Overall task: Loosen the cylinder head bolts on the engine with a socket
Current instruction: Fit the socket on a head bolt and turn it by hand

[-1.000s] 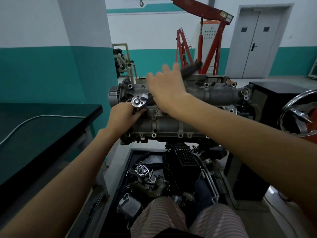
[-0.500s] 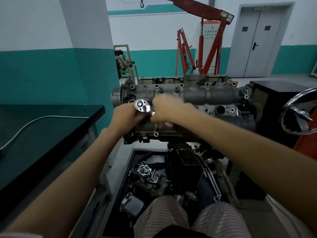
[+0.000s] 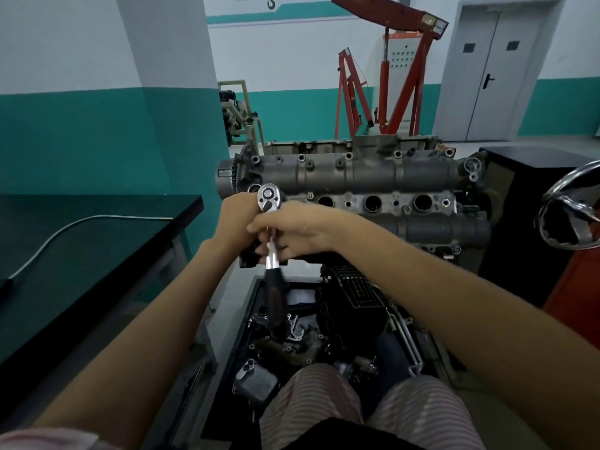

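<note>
I have the ratchet (image 3: pixel 272 228) seated at the left end of the engine (image 3: pixel 357 190), its chrome head up by the timing-gear corner and its dark handle pointing down toward me. My left hand (image 3: pixel 235 222) sits beside the ratchet head, its grip apparently curled round the tool below the head, though the fingers are hidden from me. My right hand (image 3: pixel 292 232) crosses over the shank, its grip wrapped round the shiny neck just above the black handle. The socket itself is hidden under the head, so I cannot tell which bolt it is on.

As for progress, I judge this early: the cylinder head sits on the block, and many bolts show along its top and front edges, none visibly backed out. The ones toward the right end look untouched. Loose parts lie in the tray (image 3: pixel 246 319) below the engine.
</note>
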